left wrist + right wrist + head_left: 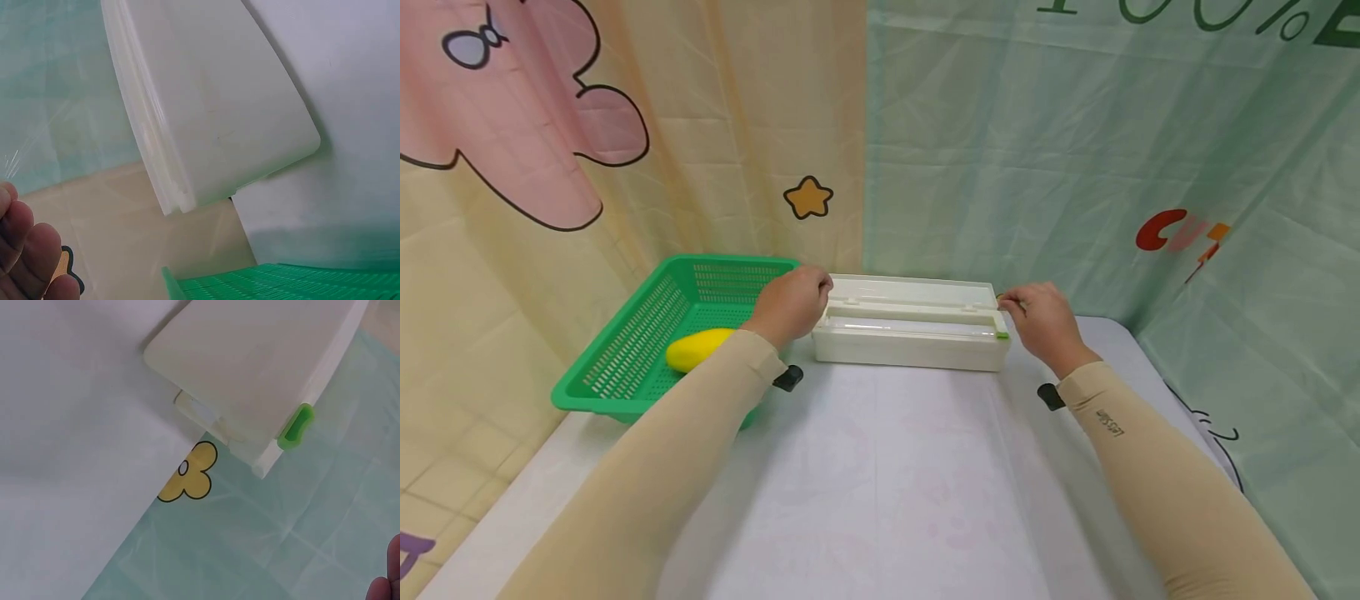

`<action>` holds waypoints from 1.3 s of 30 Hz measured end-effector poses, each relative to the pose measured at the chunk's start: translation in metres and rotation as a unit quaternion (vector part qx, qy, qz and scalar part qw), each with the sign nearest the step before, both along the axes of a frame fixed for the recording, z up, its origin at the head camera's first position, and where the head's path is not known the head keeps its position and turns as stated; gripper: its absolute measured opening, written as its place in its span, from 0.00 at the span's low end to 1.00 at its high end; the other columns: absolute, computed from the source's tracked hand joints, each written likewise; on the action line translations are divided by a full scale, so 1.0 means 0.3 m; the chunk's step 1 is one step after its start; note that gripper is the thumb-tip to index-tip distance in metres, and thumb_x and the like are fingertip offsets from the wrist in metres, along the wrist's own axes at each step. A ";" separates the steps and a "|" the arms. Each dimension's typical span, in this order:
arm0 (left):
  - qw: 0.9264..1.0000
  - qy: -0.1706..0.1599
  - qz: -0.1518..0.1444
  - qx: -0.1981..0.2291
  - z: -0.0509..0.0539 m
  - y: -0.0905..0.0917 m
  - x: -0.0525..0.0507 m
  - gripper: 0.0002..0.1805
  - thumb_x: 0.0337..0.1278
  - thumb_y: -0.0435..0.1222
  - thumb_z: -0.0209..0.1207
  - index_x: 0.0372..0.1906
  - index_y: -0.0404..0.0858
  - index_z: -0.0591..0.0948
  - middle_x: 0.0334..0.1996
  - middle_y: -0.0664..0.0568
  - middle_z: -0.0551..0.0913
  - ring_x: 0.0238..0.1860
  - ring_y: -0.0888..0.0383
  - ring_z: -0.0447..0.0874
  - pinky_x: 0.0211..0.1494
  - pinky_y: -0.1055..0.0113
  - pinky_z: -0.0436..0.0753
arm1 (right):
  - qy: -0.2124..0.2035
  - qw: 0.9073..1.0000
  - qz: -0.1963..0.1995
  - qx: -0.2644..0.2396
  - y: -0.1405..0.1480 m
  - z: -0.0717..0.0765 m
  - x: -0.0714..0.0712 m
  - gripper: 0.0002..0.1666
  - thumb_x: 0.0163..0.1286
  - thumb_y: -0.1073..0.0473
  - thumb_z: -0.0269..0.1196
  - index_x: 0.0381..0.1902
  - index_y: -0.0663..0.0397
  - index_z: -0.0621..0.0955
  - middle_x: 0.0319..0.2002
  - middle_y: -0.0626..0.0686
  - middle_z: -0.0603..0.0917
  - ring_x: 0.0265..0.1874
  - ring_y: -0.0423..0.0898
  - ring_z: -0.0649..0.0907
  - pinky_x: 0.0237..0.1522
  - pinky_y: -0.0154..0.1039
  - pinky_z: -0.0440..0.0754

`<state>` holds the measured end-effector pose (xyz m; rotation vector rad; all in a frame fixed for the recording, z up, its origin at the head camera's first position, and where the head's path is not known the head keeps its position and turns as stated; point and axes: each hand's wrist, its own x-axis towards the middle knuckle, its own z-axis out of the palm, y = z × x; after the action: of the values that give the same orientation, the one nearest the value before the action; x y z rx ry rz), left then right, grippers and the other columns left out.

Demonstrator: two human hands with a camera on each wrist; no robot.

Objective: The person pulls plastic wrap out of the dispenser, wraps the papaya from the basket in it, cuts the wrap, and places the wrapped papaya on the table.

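Far on the desk [880,483] sits the white box [912,352]; the left hand [793,304] pinches clear film [12,165], the right hand [1041,323] seemingly its other corner, probably spread to keep it taut.

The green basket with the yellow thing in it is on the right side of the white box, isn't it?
Not quite: the head view shows the green basket on the left side of the white box. It does have the yellow thing in it.
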<state>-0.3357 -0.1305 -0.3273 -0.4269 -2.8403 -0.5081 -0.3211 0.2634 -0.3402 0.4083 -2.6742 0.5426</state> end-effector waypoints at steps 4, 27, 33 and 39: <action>1.000 0.000 0.004 0.007 0.008 0.001 0.005 0.17 0.82 0.41 0.49 0.57 0.37 0.84 0.54 0.46 0.86 0.45 0.48 0.85 0.49 0.54 0.87 | 0.005 1.000 -0.001 -0.003 0.000 0.011 0.005 0.14 0.81 0.60 0.59 0.50 0.63 0.88 0.48 0.64 0.89 0.52 0.63 0.80 0.59 0.60 0.77; 0.996 0.047 -0.012 0.069 0.043 -0.004 0.048 0.15 0.81 0.40 0.50 0.53 0.36 0.82 0.48 0.46 0.84 0.43 0.48 0.83 0.49 0.54 0.87 | 0.018 0.999 -0.020 -0.046 -0.005 0.075 0.039 0.13 0.81 0.60 0.60 0.49 0.64 0.87 0.45 0.64 0.88 0.51 0.61 0.78 0.53 0.61 0.78; 0.996 0.037 -0.015 0.082 0.054 -0.013 0.057 0.14 0.82 0.41 0.48 0.54 0.37 0.80 0.47 0.46 0.85 0.38 0.48 0.81 0.44 0.56 0.85 | 0.027 0.998 -0.012 -0.063 -0.007 0.096 0.058 0.13 0.80 0.60 0.61 0.49 0.65 0.87 0.46 0.65 0.88 0.50 0.62 0.79 0.53 0.61 0.78; 0.993 0.031 -0.038 0.108 0.064 -0.024 0.073 0.12 0.83 0.41 0.48 0.53 0.38 0.79 0.46 0.47 0.87 0.35 0.50 0.80 0.39 0.59 0.82 | 0.017 0.997 -0.013 -0.075 -0.006 0.111 0.085 0.14 0.80 0.59 0.61 0.52 0.64 0.86 0.47 0.64 0.88 0.50 0.60 0.78 0.49 0.58 0.78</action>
<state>-0.3139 -0.1377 -0.3081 -0.5001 -2.6797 -0.7921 -0.2956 0.2615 -0.3069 0.3375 -2.5814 0.7169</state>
